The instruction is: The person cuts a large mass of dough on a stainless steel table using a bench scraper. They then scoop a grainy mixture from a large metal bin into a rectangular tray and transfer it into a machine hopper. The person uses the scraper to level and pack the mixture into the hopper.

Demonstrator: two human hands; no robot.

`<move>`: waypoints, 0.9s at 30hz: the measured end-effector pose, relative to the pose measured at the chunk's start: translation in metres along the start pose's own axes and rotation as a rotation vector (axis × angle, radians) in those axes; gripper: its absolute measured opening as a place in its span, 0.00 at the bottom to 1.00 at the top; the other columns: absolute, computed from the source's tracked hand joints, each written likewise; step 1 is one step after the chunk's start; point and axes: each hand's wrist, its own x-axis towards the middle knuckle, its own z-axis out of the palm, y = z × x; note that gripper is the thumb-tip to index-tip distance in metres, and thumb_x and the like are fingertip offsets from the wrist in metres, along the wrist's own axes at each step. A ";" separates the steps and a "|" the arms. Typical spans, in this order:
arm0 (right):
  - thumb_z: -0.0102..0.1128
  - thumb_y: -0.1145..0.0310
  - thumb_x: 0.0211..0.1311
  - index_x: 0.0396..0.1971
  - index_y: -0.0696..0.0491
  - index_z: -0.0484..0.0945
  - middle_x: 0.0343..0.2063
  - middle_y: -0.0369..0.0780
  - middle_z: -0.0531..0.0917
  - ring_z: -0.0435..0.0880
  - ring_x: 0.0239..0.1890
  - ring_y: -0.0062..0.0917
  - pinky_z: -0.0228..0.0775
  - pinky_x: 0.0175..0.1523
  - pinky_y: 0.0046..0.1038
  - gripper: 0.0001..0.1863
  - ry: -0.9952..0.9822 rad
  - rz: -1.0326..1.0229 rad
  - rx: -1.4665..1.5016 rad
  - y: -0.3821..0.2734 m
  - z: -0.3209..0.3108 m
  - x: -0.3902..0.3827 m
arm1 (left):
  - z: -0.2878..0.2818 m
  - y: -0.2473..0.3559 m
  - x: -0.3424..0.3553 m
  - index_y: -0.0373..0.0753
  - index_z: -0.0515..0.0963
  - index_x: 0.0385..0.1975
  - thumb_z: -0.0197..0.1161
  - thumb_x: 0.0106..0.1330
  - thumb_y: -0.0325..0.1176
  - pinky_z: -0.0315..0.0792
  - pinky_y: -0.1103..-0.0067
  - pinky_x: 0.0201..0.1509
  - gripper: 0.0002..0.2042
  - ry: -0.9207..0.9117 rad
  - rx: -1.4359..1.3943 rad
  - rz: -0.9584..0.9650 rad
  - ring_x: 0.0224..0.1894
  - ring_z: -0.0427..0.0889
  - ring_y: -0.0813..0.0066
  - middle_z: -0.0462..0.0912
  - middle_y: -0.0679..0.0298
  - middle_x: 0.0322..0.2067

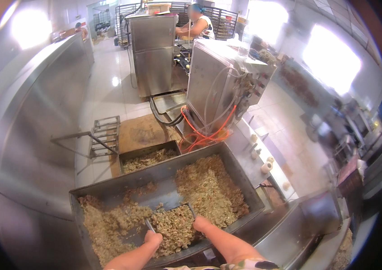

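My left hand [153,238] is closed on the left side edge of a metal tray [149,225]. Closed on the tray's right edge is my right hand [202,223]. A brown, crumbly, chunky mixture [173,227] fills the space between the two edges and hides most of the tray. Both hands are over the near side of a large rectangular metal trough [166,183]. More of the same mixture lies heaped in the trough, one pile [105,225] at the left and a bigger one [213,189] at the right, with bare metal showing between them.
Beyond the trough sits a smaller bin [150,160] of mixture. A metal frame [105,137] stands on the floor at the left. Orange hoses [209,135] hang by a steel machine [213,85]. Another person [197,27] works at the back. A steel wall [33,121] bounds the left.
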 end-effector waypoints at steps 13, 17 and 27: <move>0.58 0.59 0.57 0.40 0.55 0.82 0.39 0.49 0.83 0.82 0.42 0.42 0.73 0.48 0.37 0.17 0.540 -0.256 0.202 0.024 0.001 -0.057 | -0.071 -0.118 -0.014 0.32 0.80 0.33 0.68 0.46 0.31 0.77 0.65 0.38 0.14 0.248 -0.116 0.171 0.35 0.85 0.54 0.83 0.48 0.32; 0.59 0.56 0.57 0.38 0.50 0.83 0.35 0.44 0.84 0.82 0.39 0.39 0.73 0.46 0.36 0.15 0.335 -0.228 0.491 0.022 0.016 -0.068 | -0.078 -0.201 0.044 0.33 0.81 0.34 0.70 0.45 0.32 0.77 0.64 0.41 0.16 0.232 0.041 0.224 0.37 0.84 0.51 0.83 0.46 0.35; 0.50 0.57 0.69 0.24 0.52 0.72 0.17 0.34 0.73 0.72 0.16 0.23 0.68 0.22 0.26 0.17 -0.023 -0.138 1.493 -0.040 0.035 -0.151 | -0.063 -0.120 -0.055 0.32 0.74 0.23 0.52 0.67 0.41 0.72 0.70 0.29 0.17 0.063 -0.615 0.681 0.19 0.78 0.65 0.75 0.57 0.18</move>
